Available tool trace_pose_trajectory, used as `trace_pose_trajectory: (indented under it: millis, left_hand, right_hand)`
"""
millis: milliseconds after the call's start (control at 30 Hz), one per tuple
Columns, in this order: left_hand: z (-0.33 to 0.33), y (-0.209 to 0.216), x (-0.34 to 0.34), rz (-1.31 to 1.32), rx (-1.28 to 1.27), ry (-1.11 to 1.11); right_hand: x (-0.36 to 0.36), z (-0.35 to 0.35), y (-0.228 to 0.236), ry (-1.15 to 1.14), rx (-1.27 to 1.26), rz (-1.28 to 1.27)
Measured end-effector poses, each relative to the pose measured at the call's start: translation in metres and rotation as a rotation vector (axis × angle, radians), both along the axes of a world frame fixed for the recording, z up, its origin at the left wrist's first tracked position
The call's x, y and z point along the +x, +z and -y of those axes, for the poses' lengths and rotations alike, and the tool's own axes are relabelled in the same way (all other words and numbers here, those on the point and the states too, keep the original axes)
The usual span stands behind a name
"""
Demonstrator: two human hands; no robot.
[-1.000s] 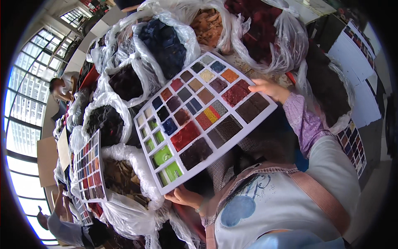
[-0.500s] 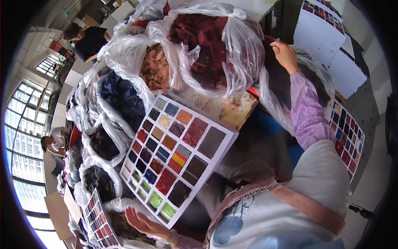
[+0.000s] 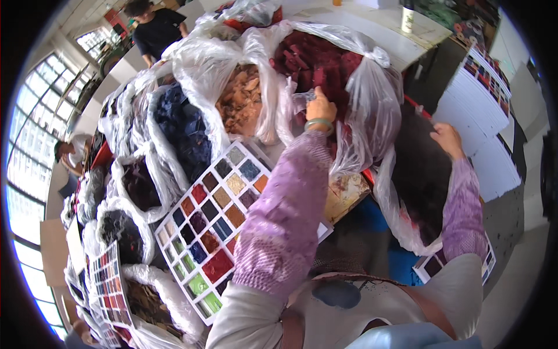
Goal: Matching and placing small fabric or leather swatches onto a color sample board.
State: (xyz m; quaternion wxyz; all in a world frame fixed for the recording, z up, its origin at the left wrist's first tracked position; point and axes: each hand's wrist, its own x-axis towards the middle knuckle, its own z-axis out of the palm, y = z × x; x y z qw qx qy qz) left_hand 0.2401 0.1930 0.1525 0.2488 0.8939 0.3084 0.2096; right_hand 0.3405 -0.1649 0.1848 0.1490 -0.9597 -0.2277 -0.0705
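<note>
My left hand (image 3: 321, 110), a bangle on its wrist, reaches over a plastic-lined bag of dark red fluffy pieces (image 3: 317, 61). Its fingers are curled at the near side of the heap, beside the clear plastic liner (image 3: 372, 110); whatever they pinch is hidden. Over at the right, my right hand (image 3: 447, 141) is closed above the far rim of a bag of very dark fine material (image 3: 421, 180); nothing nameable shows in its fingers. Beneath my left forearm leans a white sample board (image 3: 217, 266) with rows of coloured squares, partly covered by the sleeve.
Bags of orange-brown scraps (image 3: 240, 99) and dark blue pieces (image 3: 177, 131) stand to the left. Another sample board (image 3: 110, 285) leans at lower left. White stacked sheets (image 3: 474, 116) rise at right; a cup (image 3: 407, 20) stands on the far table. Two people are at far left.
My left hand has gone from the lower left, open beside the sample board, up to the dark red pieces. My right hand has shifted right and lower. The view has turned too.
</note>
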Motion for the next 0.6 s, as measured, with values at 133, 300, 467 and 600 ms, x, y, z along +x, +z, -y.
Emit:
trace_pose_trajectory:
  millis: [133, 300, 467, 600]
  left_hand:
    - [0.031, 0.012, 0.001, 0.122, -0.133, 0.068]
    - [0.000, 0.053, -0.054, 0.486, 0.094, 0.007]
    - [-0.066, 0.095, -0.207, 0.357, 0.081, -0.027]
    - [-0.095, 0.115, -0.433, 0.329, -0.345, 0.179]
  right_hand:
    - [0.006, 0.050, 0.005, 0.120, 0.721, -0.552]
    - [0.038, 0.051, -0.002, 0.056, 0.133, -0.040]
    - [-0.058, -0.059, 0.031, 0.321, 0.396, -0.010]
    - [-0.184, -0.169, 0.060, 0.852, 0.363, 0.101]
